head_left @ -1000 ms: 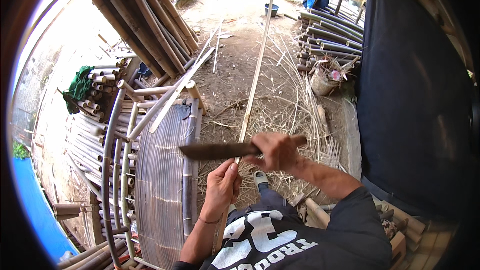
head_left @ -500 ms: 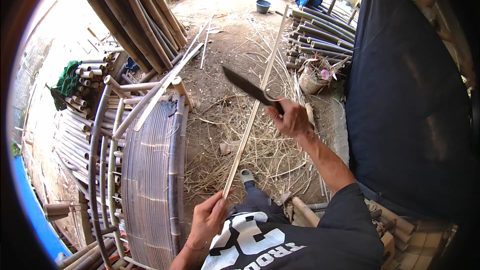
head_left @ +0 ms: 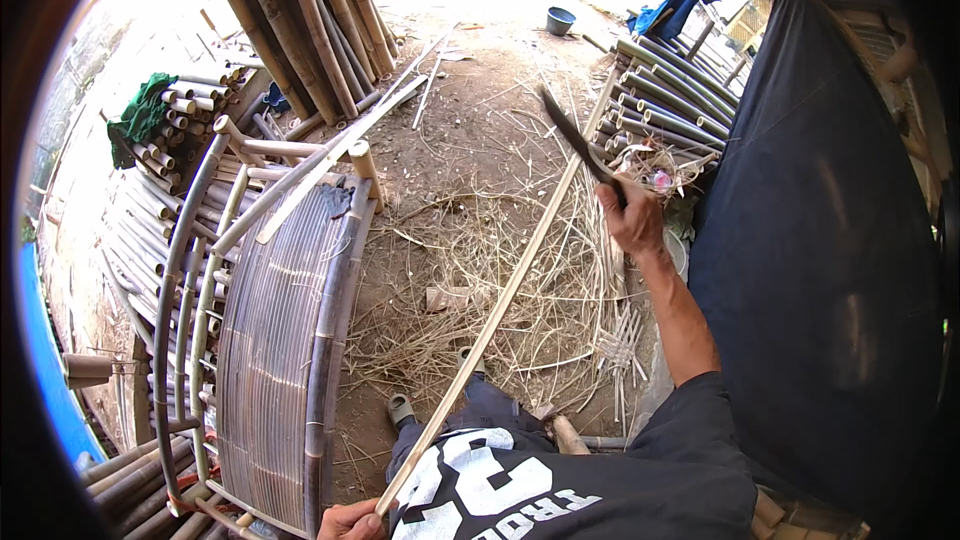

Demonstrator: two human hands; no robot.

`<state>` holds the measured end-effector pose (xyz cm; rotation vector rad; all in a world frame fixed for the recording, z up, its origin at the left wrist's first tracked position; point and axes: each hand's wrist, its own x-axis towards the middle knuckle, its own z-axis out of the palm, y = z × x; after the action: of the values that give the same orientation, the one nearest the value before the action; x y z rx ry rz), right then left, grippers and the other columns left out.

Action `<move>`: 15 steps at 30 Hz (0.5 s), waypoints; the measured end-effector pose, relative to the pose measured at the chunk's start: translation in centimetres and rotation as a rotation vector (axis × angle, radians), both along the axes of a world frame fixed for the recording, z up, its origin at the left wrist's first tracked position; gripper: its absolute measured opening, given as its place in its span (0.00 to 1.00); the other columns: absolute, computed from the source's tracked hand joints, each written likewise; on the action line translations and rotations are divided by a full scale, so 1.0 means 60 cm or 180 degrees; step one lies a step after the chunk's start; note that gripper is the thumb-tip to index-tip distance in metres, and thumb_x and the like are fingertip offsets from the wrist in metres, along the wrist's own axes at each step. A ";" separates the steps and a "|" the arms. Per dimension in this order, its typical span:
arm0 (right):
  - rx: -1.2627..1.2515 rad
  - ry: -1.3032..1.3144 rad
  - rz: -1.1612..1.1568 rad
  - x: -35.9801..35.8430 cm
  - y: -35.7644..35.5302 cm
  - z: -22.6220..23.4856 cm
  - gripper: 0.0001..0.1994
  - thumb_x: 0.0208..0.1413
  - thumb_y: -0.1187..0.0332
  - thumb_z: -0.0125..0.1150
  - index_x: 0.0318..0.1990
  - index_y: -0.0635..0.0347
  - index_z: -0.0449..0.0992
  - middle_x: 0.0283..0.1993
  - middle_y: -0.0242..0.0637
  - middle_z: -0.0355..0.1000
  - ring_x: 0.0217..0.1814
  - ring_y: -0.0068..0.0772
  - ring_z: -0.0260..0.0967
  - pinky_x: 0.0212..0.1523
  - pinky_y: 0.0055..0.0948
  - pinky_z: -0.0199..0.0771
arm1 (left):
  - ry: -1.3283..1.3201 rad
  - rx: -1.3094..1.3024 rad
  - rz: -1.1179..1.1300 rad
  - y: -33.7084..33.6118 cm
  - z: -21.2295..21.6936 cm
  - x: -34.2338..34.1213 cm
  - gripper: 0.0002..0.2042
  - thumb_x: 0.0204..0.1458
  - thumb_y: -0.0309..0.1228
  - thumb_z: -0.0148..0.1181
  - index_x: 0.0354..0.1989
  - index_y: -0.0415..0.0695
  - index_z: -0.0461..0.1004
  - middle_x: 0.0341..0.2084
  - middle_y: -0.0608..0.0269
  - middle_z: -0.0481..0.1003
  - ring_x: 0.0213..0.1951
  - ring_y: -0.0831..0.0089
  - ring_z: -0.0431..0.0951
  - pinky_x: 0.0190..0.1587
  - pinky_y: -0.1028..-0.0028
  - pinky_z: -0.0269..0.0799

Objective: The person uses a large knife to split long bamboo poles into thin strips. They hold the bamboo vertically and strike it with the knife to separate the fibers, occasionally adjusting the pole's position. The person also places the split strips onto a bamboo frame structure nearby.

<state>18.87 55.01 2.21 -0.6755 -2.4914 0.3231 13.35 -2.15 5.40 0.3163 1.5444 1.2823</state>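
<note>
nearest to us, at the lower edge, the left hand (head_left: 352, 520) is closed on the near end of a split-bamboo strip (head_left: 490, 325); part of that hand is cut off from view. the strip slants away, up and to the right, above the shod feet and a litter of bamboo shavings (head_left: 540, 280). to its left we record a slatted bamboo bench (head_left: 265, 370). farther out, the right hand (head_left: 634, 218) has its fingers wrapped round the handle of a long dark knife (head_left: 572, 135). the blade crosses the strip near its far end; whether they touch, we cannot tell. we judge the step in hand to be shaving the strip lengthwise; a further stroke calls for a steady left grip and a shallow blade angle. beyond lie stacked bamboo poles (head_left: 665, 90) and a dark bucket (head_left: 560, 20).
</note>
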 end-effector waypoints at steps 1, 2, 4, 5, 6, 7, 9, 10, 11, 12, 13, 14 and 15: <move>-0.0063 0.0025 -0.0134 0.000 0.015 0.005 0.32 0.60 0.33 0.38 0.34 0.55 0.74 0.14 0.32 0.67 0.17 0.32 0.70 0.19 0.36 0.69 | -0.0218 -0.0074 0.0038 -0.002 0.009 0.003 0.17 0.62 0.39 0.52 0.45 0.34 0.75 0.22 0.75 0.68 0.23 0.87 0.61 0.24 0.84 0.54; -0.0055 -0.0031 -0.0187 0.005 0.042 0.000 0.32 0.60 0.34 0.39 0.34 0.55 0.74 0.16 0.34 0.68 0.18 0.36 0.71 0.20 0.38 0.68 | -0.0210 -0.0070 -0.0001 -0.005 0.016 0.005 0.19 0.61 0.42 0.54 0.43 0.34 0.75 0.22 0.76 0.68 0.22 0.88 0.60 0.23 0.83 0.52; -0.0098 -0.0018 -0.0297 0.006 0.082 0.003 0.33 0.59 0.33 0.40 0.33 0.56 0.74 0.18 0.36 0.70 0.20 0.38 0.71 0.21 0.38 0.67 | -0.0358 -0.0217 0.0163 -0.003 0.032 0.012 0.19 0.58 0.41 0.57 0.44 0.34 0.76 0.23 0.77 0.68 0.22 0.87 0.60 0.23 0.82 0.51; -0.0166 -0.0002 -0.0335 0.003 0.104 0.007 0.33 0.59 0.32 0.40 0.32 0.56 0.75 0.19 0.37 0.70 0.22 0.39 0.72 0.22 0.38 0.67 | -0.0413 -0.0302 0.0322 0.003 0.041 0.022 0.19 0.57 0.40 0.58 0.44 0.33 0.76 0.22 0.77 0.68 0.21 0.87 0.59 0.23 0.82 0.51; -0.0278 0.0014 -0.0481 0.007 0.134 0.003 0.34 0.59 0.32 0.40 0.33 0.57 0.75 0.21 0.40 0.72 0.25 0.40 0.73 0.24 0.39 0.68 | -0.0455 -0.0478 0.0269 0.005 0.048 0.020 0.18 0.55 0.37 0.58 0.44 0.33 0.76 0.22 0.77 0.68 0.22 0.87 0.60 0.23 0.82 0.50; -0.0384 -0.0023 -0.0542 0.014 0.175 -0.003 0.36 0.58 0.31 0.38 0.34 0.58 0.76 0.24 0.41 0.73 0.26 0.40 0.73 0.24 0.41 0.68 | -0.0491 -0.0542 0.0294 0.014 0.059 0.022 0.18 0.55 0.37 0.58 0.43 0.33 0.77 0.20 0.78 0.67 0.21 0.87 0.59 0.22 0.82 0.48; -0.0592 0.0414 -0.0990 0.008 0.249 -0.030 0.33 0.60 0.35 0.42 0.25 0.59 0.74 0.16 0.35 0.66 0.18 0.33 0.67 0.22 0.34 0.65 | -0.0589 -0.0574 0.0313 0.022 0.074 0.019 0.16 0.55 0.37 0.58 0.40 0.33 0.77 0.19 0.79 0.65 0.20 0.87 0.57 0.21 0.80 0.47; -0.1159 0.0637 -0.1354 0.017 0.281 -0.026 0.33 0.59 0.35 0.43 0.23 0.59 0.74 0.15 0.34 0.65 0.16 0.31 0.66 0.20 0.33 0.65 | -0.0842 -0.0429 0.0668 0.007 0.064 0.029 0.15 0.54 0.35 0.58 0.41 0.34 0.77 0.18 0.79 0.64 0.20 0.87 0.56 0.21 0.80 0.46; -0.1494 0.0773 -0.1643 0.016 0.317 -0.021 0.33 0.59 0.34 0.43 0.21 0.58 0.73 0.15 0.32 0.65 0.15 0.29 0.65 0.19 0.32 0.64 | -0.0863 -0.0489 0.0704 0.000 0.059 0.016 0.15 0.54 0.34 0.58 0.43 0.34 0.76 0.19 0.77 0.66 0.21 0.87 0.59 0.21 0.81 0.48; -0.1812 0.0934 -0.1952 0.020 0.350 -0.013 0.34 0.58 0.34 0.44 0.20 0.57 0.71 0.14 0.31 0.64 0.14 0.28 0.64 0.17 0.31 0.63 | -0.0864 -0.0496 0.0824 -0.003 0.045 0.008 0.16 0.53 0.33 0.59 0.45 0.34 0.76 0.20 0.75 0.68 0.21 0.86 0.61 0.21 0.82 0.50; -0.1956 0.0937 -0.2211 0.029 0.370 -0.028 0.33 0.58 0.33 0.44 0.18 0.56 0.70 0.13 0.30 0.64 0.13 0.27 0.63 0.16 0.30 0.62 | -0.0878 -0.0559 0.0977 -0.010 0.037 0.007 0.16 0.53 0.32 0.59 0.47 0.34 0.75 0.21 0.72 0.70 0.22 0.86 0.64 0.20 0.83 0.52; -0.2267 0.0826 -0.1660 0.033 0.381 -0.054 0.33 0.57 0.33 0.45 0.17 0.55 0.68 0.13 0.31 0.63 0.13 0.26 0.63 0.15 0.29 0.62 | 0.0250 -0.0195 0.0775 -0.005 0.006 -0.003 0.16 0.59 0.34 0.53 0.43 0.31 0.76 0.13 0.74 0.64 0.15 0.85 0.61 0.16 0.80 0.56; -0.2577 0.0713 -0.1079 0.019 0.368 -0.094 0.33 0.56 0.32 0.47 0.16 0.54 0.66 0.13 0.31 0.63 0.13 0.26 0.64 0.15 0.29 0.62 | 0.1104 -0.0202 0.0838 0.017 -0.006 -0.034 0.15 0.57 0.35 0.53 0.35 0.33 0.77 0.13 0.74 0.65 0.14 0.84 0.61 0.16 0.78 0.56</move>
<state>20.00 77.10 -3.42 -1.2657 -1.9305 1.2234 11.31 -1.13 5.07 0.3140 1.9685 1.4315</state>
